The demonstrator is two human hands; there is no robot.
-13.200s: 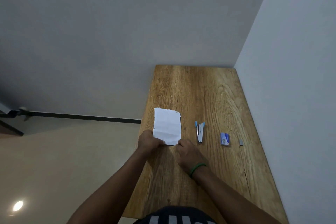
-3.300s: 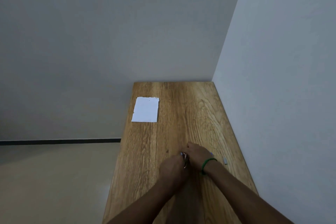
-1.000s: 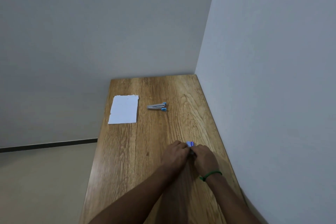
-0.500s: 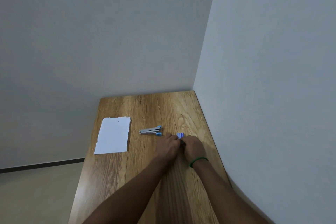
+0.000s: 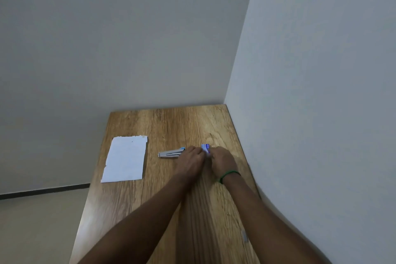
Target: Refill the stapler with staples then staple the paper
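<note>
A small blue and white staple box (image 5: 205,148) sits between my two hands on the wooden table (image 5: 162,195). My left hand (image 5: 190,159) and my right hand (image 5: 222,161), which wears a green wristband, both pinch the box with curled fingers. The grey stapler with blue tips (image 5: 170,153) lies on its side just left of my left hand, partly hidden by it. A white sheet of paper (image 5: 126,162) with a torn top edge lies flat near the table's left edge.
A small grey strip of staples (image 5: 244,236) lies on the table near the right wall, beside my right forearm. Walls close the table in at the back and on the right. The table's left edge drops to the floor.
My hands have moved with the staple box away from me, up beside the stapler, and stay closed on the box. Stapler and paper have not moved.
</note>
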